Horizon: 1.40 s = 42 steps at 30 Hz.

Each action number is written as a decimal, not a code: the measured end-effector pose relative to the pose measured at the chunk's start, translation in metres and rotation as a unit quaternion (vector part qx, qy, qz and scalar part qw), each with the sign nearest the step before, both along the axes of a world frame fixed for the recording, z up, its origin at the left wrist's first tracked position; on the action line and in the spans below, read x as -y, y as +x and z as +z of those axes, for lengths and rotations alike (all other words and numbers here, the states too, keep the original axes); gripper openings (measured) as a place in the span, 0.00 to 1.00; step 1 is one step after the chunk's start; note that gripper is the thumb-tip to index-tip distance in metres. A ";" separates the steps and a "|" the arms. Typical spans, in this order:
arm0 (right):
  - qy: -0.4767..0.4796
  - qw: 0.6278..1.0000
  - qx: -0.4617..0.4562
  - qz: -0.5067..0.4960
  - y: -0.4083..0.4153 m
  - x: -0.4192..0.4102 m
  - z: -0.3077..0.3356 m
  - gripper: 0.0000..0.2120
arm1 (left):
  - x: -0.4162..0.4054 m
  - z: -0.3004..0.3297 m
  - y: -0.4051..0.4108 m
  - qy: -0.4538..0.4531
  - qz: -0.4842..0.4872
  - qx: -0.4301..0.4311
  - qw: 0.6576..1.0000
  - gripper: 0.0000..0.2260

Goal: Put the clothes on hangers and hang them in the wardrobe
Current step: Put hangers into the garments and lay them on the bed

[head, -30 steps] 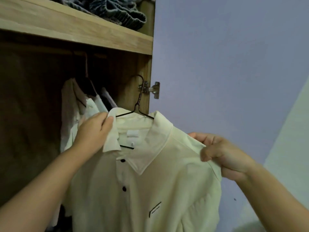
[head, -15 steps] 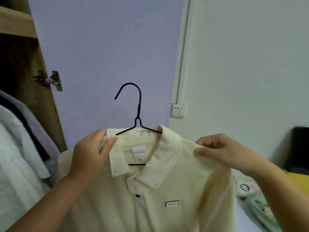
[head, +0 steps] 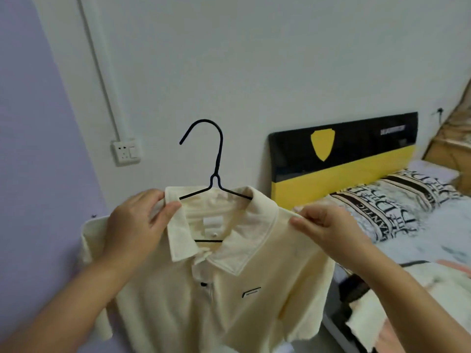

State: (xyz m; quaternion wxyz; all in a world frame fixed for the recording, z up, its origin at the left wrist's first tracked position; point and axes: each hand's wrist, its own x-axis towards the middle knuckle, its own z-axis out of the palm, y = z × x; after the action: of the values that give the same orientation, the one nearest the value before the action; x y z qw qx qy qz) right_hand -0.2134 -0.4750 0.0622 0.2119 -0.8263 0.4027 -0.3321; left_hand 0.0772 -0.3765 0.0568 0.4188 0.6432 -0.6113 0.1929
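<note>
A pale yellow polo shirt [head: 229, 296] with dark buttons and a small chest badge hangs on a black wire hanger [head: 216, 159], whose hook stands free above the collar. My left hand [head: 135, 230] grips the shirt's left shoulder beside the collar, thumb on the collar edge. My right hand [head: 328, 230] pinches the fabric at the right shoulder. I hold the shirt up in front of a white wall. The wardrobe is out of view.
A bed [head: 407, 212] with a black and yellow headboard [head: 344, 159] and a patterned cover stands to the right, with pale clothes [head: 369, 314] lying near its edge. A wall socket [head: 126, 151] and a cable duct are on the white wall; a lilac surface [head: 30, 149] fills the left.
The view has swung right, away from the wardrobe opening toward the bed. Both hands keep the same hold on the shirt's shoulders, and the shirt has come along with them.
</note>
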 end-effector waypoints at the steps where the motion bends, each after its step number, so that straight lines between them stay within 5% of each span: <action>1: 0.000 1.000 0.007 -0.021 -0.016 -0.002 -0.001 0.20 | 0.011 -0.001 -0.012 0.002 -0.018 0.004 1.000 0.19; 27: 0.035 0.898 0.064 -0.435 -0.448 -0.039 -0.014 0.15 | 0.212 -0.021 -0.476 0.046 -0.423 -0.025 0.905 0.22; 42: -0.043 0.809 0.071 -0.583 -0.572 0.085 -0.017 0.15 | 0.386 -0.005 -0.640 0.068 -0.544 -0.011 0.836 0.17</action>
State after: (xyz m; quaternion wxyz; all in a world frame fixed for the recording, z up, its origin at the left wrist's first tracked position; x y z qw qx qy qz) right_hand -0.7858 -0.5600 0.0455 -0.0289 -0.4189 0.7774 -0.4683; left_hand -0.5627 -0.7623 0.0513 0.4179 0.2364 -0.8696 -0.1151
